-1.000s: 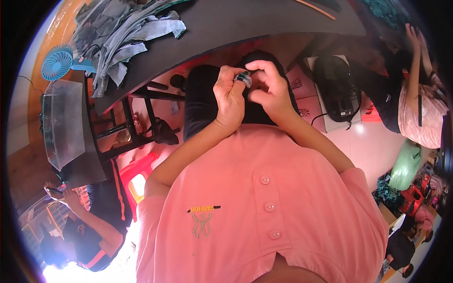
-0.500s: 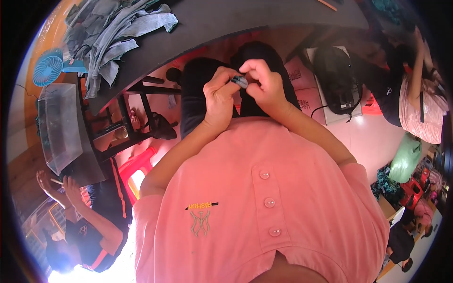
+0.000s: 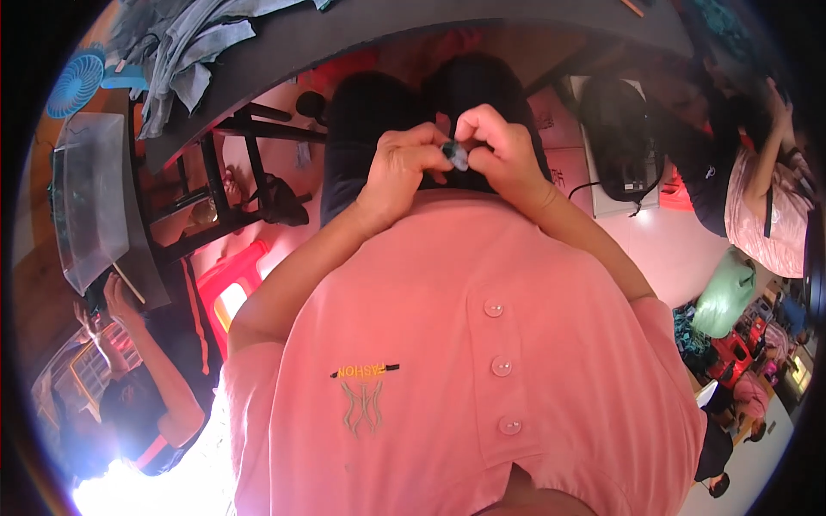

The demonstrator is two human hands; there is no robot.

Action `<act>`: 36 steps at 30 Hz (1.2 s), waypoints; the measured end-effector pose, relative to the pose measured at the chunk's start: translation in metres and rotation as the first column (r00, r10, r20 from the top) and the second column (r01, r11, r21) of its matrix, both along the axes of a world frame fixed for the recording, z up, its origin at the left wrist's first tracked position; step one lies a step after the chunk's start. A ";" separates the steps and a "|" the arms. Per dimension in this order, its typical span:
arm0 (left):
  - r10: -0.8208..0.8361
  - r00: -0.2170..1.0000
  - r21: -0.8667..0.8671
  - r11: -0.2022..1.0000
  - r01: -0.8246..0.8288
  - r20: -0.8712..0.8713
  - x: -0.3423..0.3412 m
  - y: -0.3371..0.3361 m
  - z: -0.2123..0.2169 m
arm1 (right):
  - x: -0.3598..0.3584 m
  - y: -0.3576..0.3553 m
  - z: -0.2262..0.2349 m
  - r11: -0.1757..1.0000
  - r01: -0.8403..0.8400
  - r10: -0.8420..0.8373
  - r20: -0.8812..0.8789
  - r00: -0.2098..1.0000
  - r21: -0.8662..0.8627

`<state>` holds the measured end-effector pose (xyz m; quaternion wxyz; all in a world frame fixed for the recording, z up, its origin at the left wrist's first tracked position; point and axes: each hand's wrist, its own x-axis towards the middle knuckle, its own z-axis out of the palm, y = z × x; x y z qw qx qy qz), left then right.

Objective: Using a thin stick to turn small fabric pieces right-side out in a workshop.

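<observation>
Close together above my lap, both hands pinch one small piece, dark on one side and pale grey on the other (image 3: pixel 455 156). It looks like a folded scrap of cloth, but it is too small to be sure. My left hand (image 3: pixel 397 168) grips its left side with curled fingers. On the other side, my right hand (image 3: pixel 501 153) presses it between thumb and bent forefinger. The fingers hide most of the piece. Beneath the hands are my dark trousers (image 3: pixel 372 112).
A dark table (image 3: pixel 361 43) curves ahead, with grey-blue cloth strips (image 3: pixel 194 47) and a blue fan (image 3: pixel 76 83) at its left. A clear bin (image 3: pixel 95 198) and red stool (image 3: pixel 228 288) stand left. A black bag (image 3: pixel 613 142) lies to the right. People sit on both sides.
The small piece has turned from lying slantwise to pointing more downward between my fingers. My hands have shifted slightly right. The view has moved, so the table sits higher.
</observation>
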<state>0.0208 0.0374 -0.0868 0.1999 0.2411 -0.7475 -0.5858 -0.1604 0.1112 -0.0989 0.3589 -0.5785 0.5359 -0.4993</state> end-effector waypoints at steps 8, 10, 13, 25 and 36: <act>0.103 0.994 -0.061 0.993 -0.101 0.033 -0.009 0.005 -0.010 | 0.010 0.005 0.010 0.964 -0.082 -0.036 0.431 0.902 0.254; 0.180 0.981 0.319 0.928 -0.194 0.072 -0.013 0.004 -0.008 | 0.012 0.005 0.008 0.967 -0.045 -0.064 0.411 0.909 0.250; 0.302 0.948 0.759 0.592 -0.271 0.103 -0.020 0.007 -0.007 | 0.005 0.007 0.002 0.955 -0.011 -0.115 0.401 0.909 0.297; 0.219 0.976 0.748 0.648 -0.148 0.003 -0.020 -0.002 -0.017 | 0.007 0.008 0.012 0.958 0.078 -0.165 0.311 0.936 0.276; -0.093 0.994 0.944 0.318 0.090 -0.064 -0.015 -0.015 -0.009 | -0.002 0.016 -0.004 0.964 0.113 -0.176 0.259 0.950 0.241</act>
